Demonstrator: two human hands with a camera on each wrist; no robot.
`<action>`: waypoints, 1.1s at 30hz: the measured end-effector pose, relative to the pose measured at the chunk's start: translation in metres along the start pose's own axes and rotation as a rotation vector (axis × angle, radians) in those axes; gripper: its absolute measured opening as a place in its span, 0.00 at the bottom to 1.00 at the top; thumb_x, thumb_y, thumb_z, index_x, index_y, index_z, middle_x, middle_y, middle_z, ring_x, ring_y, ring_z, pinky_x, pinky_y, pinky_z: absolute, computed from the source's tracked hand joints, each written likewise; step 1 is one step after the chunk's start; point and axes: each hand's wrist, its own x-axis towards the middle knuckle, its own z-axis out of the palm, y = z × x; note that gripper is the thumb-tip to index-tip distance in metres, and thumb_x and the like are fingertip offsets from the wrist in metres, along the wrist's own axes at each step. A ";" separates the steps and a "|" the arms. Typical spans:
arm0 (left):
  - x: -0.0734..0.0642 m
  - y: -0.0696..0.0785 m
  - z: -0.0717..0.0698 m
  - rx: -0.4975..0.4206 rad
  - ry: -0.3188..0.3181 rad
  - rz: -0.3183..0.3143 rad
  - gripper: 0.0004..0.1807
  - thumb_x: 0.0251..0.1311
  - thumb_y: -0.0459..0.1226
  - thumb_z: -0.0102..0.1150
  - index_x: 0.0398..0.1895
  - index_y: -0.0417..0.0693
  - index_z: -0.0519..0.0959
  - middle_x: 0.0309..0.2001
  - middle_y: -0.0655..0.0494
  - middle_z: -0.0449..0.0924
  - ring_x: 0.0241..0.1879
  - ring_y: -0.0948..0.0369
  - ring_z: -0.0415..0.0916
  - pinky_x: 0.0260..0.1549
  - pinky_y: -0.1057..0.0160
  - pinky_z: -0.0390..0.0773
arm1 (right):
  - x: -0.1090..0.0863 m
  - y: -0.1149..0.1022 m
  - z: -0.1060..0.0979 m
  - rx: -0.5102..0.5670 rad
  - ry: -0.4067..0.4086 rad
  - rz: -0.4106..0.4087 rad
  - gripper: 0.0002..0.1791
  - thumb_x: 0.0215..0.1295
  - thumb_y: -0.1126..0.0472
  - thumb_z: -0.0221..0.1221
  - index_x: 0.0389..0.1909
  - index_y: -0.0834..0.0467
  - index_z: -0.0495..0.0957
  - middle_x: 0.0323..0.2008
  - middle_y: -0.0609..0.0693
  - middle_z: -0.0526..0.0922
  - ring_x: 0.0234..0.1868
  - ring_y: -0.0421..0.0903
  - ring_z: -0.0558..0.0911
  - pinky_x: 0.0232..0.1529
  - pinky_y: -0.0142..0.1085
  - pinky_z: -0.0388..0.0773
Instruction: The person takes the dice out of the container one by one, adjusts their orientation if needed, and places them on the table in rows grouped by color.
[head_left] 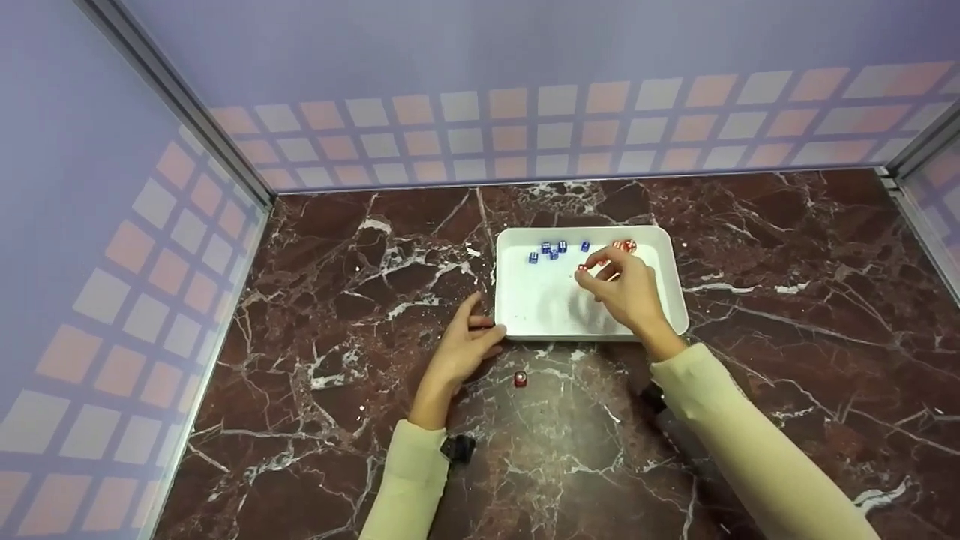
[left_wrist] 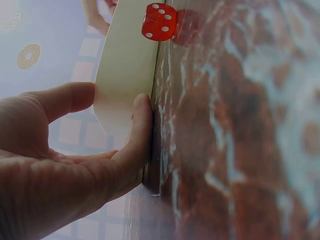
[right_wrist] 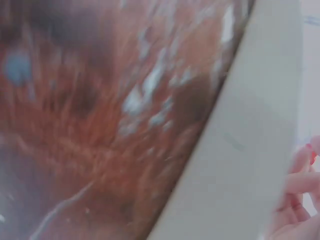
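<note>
As the right hand pinches a red die between drawn-in fingers over the white tray, the left hand, fingers loosely spread, touches a corner, apparently steadying it. Inside, blue dice lie beyond the right fingers, mostly leftward, more red dice rightward; a loose red die sits on the table, right of the left fingers.

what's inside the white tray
The white tray holds five blue dice and, near its far right corner, red dice. The right hand has another red die in its grip and covers part of the tray; anything directly beneath is hidden.
</note>
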 end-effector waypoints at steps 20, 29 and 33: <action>-0.004 -0.001 -0.003 -0.016 -0.017 0.018 0.46 0.72 0.30 0.60 0.86 0.39 0.45 0.66 0.26 0.65 0.63 0.38 0.75 0.61 0.47 0.86 | -0.112 0.003 0.013 0.065 -0.405 -0.371 0.09 0.66 0.59 0.72 0.44 0.51 0.85 0.66 0.57 0.83 0.75 0.64 0.71 0.78 0.68 0.60; -0.001 -0.001 -0.001 -0.028 -0.012 -0.001 0.47 0.72 0.29 0.60 0.87 0.41 0.44 0.66 0.27 0.65 0.62 0.39 0.75 0.61 0.48 0.86 | -0.117 0.008 0.015 -0.060 -0.459 -0.399 0.11 0.67 0.57 0.71 0.47 0.54 0.86 0.70 0.58 0.79 0.79 0.63 0.64 0.80 0.68 0.55; -0.001 -0.003 0.000 -0.020 -0.006 -0.011 0.46 0.73 0.30 0.60 0.86 0.41 0.46 0.65 0.28 0.65 0.62 0.39 0.75 0.62 0.48 0.86 | -0.113 0.009 0.019 -0.072 -0.459 -0.396 0.12 0.67 0.58 0.71 0.48 0.56 0.87 0.67 0.59 0.81 0.77 0.62 0.68 0.79 0.64 0.60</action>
